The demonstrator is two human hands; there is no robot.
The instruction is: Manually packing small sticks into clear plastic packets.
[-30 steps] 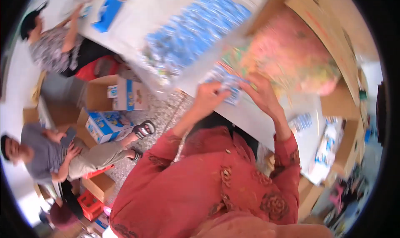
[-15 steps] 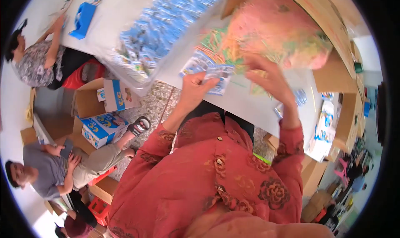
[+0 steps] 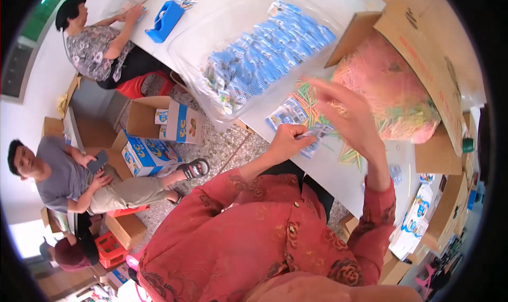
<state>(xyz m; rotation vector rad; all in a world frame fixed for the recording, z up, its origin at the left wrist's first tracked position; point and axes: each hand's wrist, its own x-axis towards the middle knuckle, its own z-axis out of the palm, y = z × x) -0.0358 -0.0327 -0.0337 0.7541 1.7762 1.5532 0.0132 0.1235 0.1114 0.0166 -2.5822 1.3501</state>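
Observation:
My left hand (image 3: pixel 287 145) pinches a small blue-and-white packet (image 3: pixel 319 131) between thumb and fingers over the table's front edge. More flat packets (image 3: pixel 287 114) of the same kind lie on the table beyond it. To its right, my right hand (image 3: pixel 350 117) is raised and smeared by motion, so its fingers do not show clearly. Behind and around that hand are loose thin sticks (image 3: pixel 351 156) in green, orange and yellow. They lie beside a large heap of pink and green sticks (image 3: pixel 389 85) in an open cardboard box.
A clear plastic tub (image 3: pixel 182 64) full of blue packets stands on the white table (image 3: pixel 330 170), near a blue tape dispenser (image 3: pixel 165 21). Cartons (image 3: pixel 145 154) stand on the floor at left. A seated person (image 3: pixel 79 170) holds a phone; another person (image 3: pixel 98 48) works at the table's far left.
The whole view has shifted, with the table and people now further right. My left hand still pinches a packet. My right hand is still blurred near the sticks, its fingers lifted.

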